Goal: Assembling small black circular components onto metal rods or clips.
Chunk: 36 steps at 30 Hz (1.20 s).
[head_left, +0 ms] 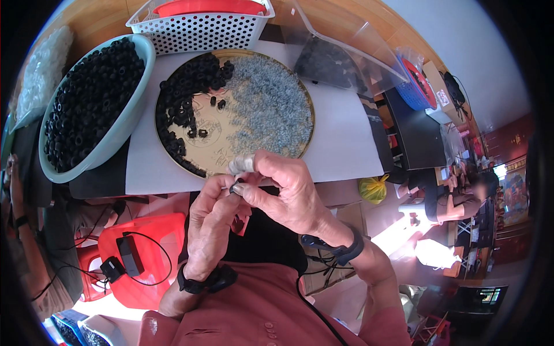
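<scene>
Both hands (210,228) (294,193) pinch a black piece (235,186), its axis unclear.

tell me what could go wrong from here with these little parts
The small dark piece pinched between the person's left hand and right hand could slip; it appears past the near rim of the round gold tray, so it might fall on the black-clad lap.
Small black ring-like pieces and small translucent pale pieces lie side by side there, so a nudge could mix them.
The oval pale-green basin is heaped with black pieces; a bump might spill some.
</scene>
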Tool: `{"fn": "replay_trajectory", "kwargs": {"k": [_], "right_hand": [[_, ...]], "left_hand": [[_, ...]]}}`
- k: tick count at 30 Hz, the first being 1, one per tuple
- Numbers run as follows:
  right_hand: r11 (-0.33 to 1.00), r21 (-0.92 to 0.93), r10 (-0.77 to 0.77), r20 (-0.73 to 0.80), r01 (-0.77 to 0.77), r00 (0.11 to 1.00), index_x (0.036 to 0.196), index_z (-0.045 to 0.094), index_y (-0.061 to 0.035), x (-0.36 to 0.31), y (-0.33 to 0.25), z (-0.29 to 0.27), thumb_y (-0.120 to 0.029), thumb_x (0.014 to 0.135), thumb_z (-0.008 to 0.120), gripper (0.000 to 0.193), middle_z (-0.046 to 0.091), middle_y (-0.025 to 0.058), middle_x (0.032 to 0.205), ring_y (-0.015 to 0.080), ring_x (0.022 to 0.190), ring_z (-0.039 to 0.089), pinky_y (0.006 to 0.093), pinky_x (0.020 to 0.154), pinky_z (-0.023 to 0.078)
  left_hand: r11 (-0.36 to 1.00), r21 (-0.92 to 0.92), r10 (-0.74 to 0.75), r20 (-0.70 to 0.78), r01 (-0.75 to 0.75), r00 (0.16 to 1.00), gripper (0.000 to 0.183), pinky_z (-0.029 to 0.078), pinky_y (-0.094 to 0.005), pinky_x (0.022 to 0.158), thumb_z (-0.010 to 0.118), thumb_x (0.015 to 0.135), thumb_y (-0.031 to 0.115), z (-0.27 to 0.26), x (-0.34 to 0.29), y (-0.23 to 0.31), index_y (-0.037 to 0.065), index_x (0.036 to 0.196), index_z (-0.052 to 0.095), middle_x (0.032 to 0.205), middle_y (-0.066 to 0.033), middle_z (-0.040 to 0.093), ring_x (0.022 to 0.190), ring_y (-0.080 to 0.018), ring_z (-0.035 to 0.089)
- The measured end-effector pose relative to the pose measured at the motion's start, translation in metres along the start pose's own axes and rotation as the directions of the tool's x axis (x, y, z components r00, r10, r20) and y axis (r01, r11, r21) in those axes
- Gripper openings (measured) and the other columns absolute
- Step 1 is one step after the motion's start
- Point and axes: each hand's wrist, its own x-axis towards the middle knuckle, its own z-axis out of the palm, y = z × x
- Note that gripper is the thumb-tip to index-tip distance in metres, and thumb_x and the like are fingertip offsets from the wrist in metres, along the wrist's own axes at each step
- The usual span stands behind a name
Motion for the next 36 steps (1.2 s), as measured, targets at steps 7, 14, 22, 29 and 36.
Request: {"fn": "replay_trajectory", "kwargs": {"k": [7, 14, 22, 29, 36], "right_hand": [[0.970, 0.234, 0.105, -0.150, -0.068, 0.983, 0.106, 0.062, 0.0049, -0.006, 0.012, 0.008, 0.003, 0.090, 0.062, 0.016, 0.064, 0.0069, 0.097, 0.0115, 0.086, 0.064, 0.0250, 0.073, 0.056], [0.997, 0.040, -0.054, -0.201, 0.063, 0.978, 0.097, 0.063, 0.0058, -0.005, 0.008, 0.013, 0.005, 0.088, 0.063, 0.010, 0.064, 0.0087, 0.090, 0.0135, 0.081, 0.067, 0.0256, 0.069, 0.055], [0.993, -0.084, -0.098, -0.128, 0.088, 0.987, 0.106, 0.063, 0.0015, -0.014, 0.019, 0.008, 0.003, 0.082, 0.067, 0.025, 0.064, 0.0103, 0.097, 0.0185, 0.084, 0.065, 0.0287, 0.071, 0.054], [0.987, -0.107, -0.136, -0.111, 0.124, 0.985, 0.115, 0.061, -0.0027, -0.021, 0.017, 0.012, 0.008, 0.072, 0.070, 0.045, 0.059, 0.0102, 0.112, 0.0248, 0.089, 0.062, 0.0321, 0.070, 0.053], [0.930, -0.330, -0.256, -0.275, 0.159, 0.927, 0.118, 0.061, -0.0032, -0.029, 0.028, 0.033, 0.007, 0.071, 0.075, 0.050, 0.061, 0.0110, 0.110, 0.0200, 0.086, 0.063, 0.0274, 0.064, 0.055]], "left_hand": [[0.995, -0.100, -0.014, 0.038, 0.018, 0.999, 0.022, 0.049, -0.0263, 0.078, 0.047, 0.097, 0.008, 0.003, 0.001, 0.000, 0.001, 0.117, 0.053, 0.096, -0.0076, 0.066, 0.087, -0.0124, 0.063], [0.986, -0.163, -0.015, 0.013, 0.017, 1.000, 0.025, 0.048, -0.0258, 0.077, 0.047, 0.097, 0.007, 0.003, 0.001, -0.004, 0.001, 0.121, 0.055, 0.099, -0.0055, 0.064, 0.089, -0.0122, 0.062], [0.975, -0.217, -0.049, 0.027, 0.054, 0.998, 0.024, 0.048, -0.0289, 0.086, 0.049, 0.096, 0.006, 0.004, 0.003, -0.007, 0.000, 0.117, 0.058, 0.105, -0.0060, 0.063, 0.093, -0.0140, 0.061], [0.926, -0.341, -0.146, 0.067, 0.160, 0.987, 0.023, 0.046, -0.0318, 0.092, 0.051, 0.094, 0.006, 0.000, 0.003, -0.006, 0.000, 0.114, 0.059, 0.107, -0.0105, 0.063, 0.100, -0.0162, 0.060], [0.951, -0.284, -0.121, 0.031, 0.125, 0.992, 0.016, 0.046, -0.0239, 0.070, 0.054, 0.093, 0.006, 0.005, -0.002, -0.008, 0.003, 0.108, 0.060, 0.099, -0.0065, 0.065, 0.082, -0.0098, 0.058]]}}
